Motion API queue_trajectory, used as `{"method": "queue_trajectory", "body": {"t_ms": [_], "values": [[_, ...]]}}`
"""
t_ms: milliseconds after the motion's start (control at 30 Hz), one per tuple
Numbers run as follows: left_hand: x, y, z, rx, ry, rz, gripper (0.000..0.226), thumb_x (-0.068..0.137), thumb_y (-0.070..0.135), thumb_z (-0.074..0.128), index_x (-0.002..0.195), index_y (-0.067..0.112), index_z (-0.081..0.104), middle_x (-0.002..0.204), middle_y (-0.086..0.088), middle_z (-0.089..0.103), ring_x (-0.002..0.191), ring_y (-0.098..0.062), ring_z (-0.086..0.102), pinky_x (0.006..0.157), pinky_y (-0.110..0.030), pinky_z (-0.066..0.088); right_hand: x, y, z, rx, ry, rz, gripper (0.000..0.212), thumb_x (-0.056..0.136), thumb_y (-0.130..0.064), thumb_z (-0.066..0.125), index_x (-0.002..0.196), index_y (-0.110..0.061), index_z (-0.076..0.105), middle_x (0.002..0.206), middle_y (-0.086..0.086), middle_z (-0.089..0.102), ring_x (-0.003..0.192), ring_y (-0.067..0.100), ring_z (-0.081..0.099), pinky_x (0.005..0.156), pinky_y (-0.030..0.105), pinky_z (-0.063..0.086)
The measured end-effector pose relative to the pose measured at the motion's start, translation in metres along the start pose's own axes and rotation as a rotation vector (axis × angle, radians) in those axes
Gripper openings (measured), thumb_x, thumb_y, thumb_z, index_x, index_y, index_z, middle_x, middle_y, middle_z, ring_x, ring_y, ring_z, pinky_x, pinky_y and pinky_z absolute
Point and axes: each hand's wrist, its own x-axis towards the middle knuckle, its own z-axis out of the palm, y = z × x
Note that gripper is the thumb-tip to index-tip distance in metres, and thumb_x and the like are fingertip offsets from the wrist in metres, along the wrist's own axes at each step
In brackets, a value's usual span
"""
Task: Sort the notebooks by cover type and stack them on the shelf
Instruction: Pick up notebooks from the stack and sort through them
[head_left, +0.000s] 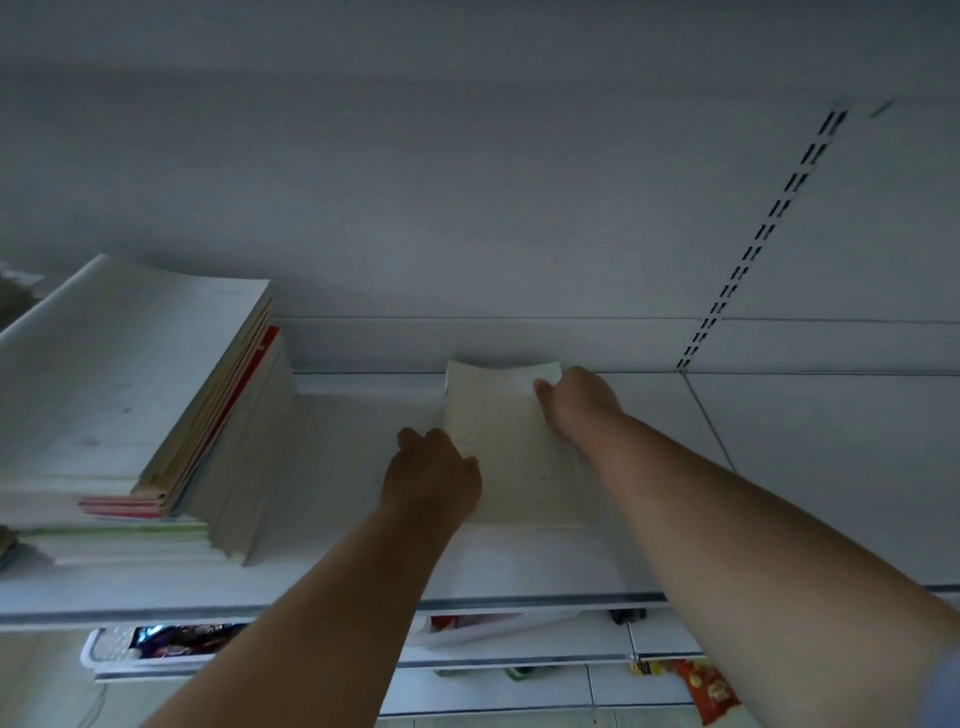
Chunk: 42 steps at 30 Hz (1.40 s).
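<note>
Both hands hold a pale notebook flat on the white shelf: the left hand grips its left edge, the right hand curls its fingers over the far right corner. A stack of notebooks sits well apart at left.

Two hands, one pale notebook, one stack of notebooks

Two bare arms, left hand and right hand with no gloves, rings or watch seen, a bit of light blue sleeve seen on the right arm
</note>
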Motion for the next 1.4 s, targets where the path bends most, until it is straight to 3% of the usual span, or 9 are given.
{"method": "queue_trajectory", "body": {"t_ms": [133,233,367,567,700,833,1033,1200,1400], "values": [[-0.013,-0.027,0.000,-0.068,-0.020,0.096,0.056,0.091,0.059,0.055,0.125,0.015,0.050,0.120,-0.008,0.049,0.105,-0.026,0.057,0.086,-0.035,0.047,-0.019,0.020,0.000,0.023,0.055,-0.066,0.055,0.097,-0.050,0.050,0.116,0.000,0.062,0.120,0.023,0.063,0.114,0.037,0.059,0.088,0.036,0.047],[-0.029,-0.048,0.003,-0.047,-0.047,0.227,0.058,0.077,0.055,0.072,0.120,0.022,0.051,0.109,0.000,0.051,0.099,-0.022,0.057,0.085,-0.032,0.050,-0.052,0.042,0.004,0.048,-0.022,-0.136,0.061,0.089,-0.059,0.058,0.120,-0.007,0.059,0.114,0.014,0.062,0.106,0.032,0.060,0.087,0.037,0.050],[-0.029,-0.049,0.001,-0.033,-0.013,0.261,0.049,0.080,0.036,0.074,0.123,0.022,0.054,0.104,0.002,0.046,0.101,-0.022,0.057,0.082,-0.027,0.046,-0.079,0.055,0.012,0.025,-0.082,-0.235,0.063,0.065,-0.078,0.061,0.083,-0.019,0.055,0.083,0.005,0.054,0.075,0.022,0.055,0.052,0.026,0.034],[-0.028,-0.047,-0.002,-0.034,-0.018,0.263,0.040,0.081,0.035,0.076,0.114,0.022,0.056,0.102,0.003,0.046,0.099,-0.022,0.057,0.082,-0.028,0.047,-0.070,0.049,0.004,0.086,-0.059,-0.192,0.049,0.087,-0.053,0.063,0.068,-0.014,0.043,0.065,0.003,0.041,0.058,0.019,0.044,0.053,0.030,0.027],[-0.036,-0.046,-0.012,-0.075,-0.058,0.249,0.043,0.077,0.032,0.078,0.115,0.022,0.058,0.108,0.002,0.055,0.098,-0.019,0.060,0.085,-0.032,0.052,-0.073,0.035,-0.004,-0.059,-0.013,-0.182,0.041,0.089,-0.052,0.062,0.079,-0.013,0.051,0.086,0.010,0.051,0.079,0.026,0.053,0.060,0.029,0.035],[-0.063,-0.061,-0.036,-0.109,0.027,0.273,0.065,0.086,0.033,0.072,0.144,0.026,0.043,0.124,0.008,0.054,0.103,-0.009,0.058,0.091,-0.023,0.050,-0.091,-0.003,-0.014,-0.064,0.131,-0.316,0.044,0.089,-0.046,0.063,0.102,-0.005,0.060,0.109,0.016,0.057,0.105,0.033,0.056,0.082,0.034,0.045],[-0.109,-0.112,-0.091,-0.139,0.276,0.333,0.044,0.092,0.032,0.062,0.134,0.032,0.052,0.106,0.019,0.048,0.086,-0.001,0.052,0.076,-0.016,0.042,-0.153,-0.100,-0.014,0.125,0.122,-0.577,0.057,0.090,-0.048,0.062,0.134,-0.012,0.057,0.123,0.008,0.060,0.110,0.024,0.059,0.093,0.033,0.048],[-0.121,-0.168,-0.129,-0.153,0.312,0.348,0.040,0.093,0.034,0.060,0.132,0.034,0.053,0.106,0.019,0.049,0.090,-0.001,0.053,0.078,-0.016,0.045,-0.206,-0.181,0.003,0.171,0.136,-0.627,0.060,0.088,-0.056,0.061,0.127,-0.010,0.059,0.118,0.007,0.062,0.108,0.024,0.060,0.091,0.033,0.048],[-0.125,-0.233,-0.160,-0.188,0.273,0.415,0.033,0.093,0.035,0.058,0.127,0.032,0.058,0.101,0.020,0.052,0.078,0.003,0.054,0.063,-0.003,0.034,-0.232,-0.244,0.033,0.080,0.058,-0.336,0.070,0.083,-0.071,0.057,0.112,-0.007,0.060,0.111,0.012,0.062,0.102,0.029,0.062,0.073,0.030,0.041]]}}
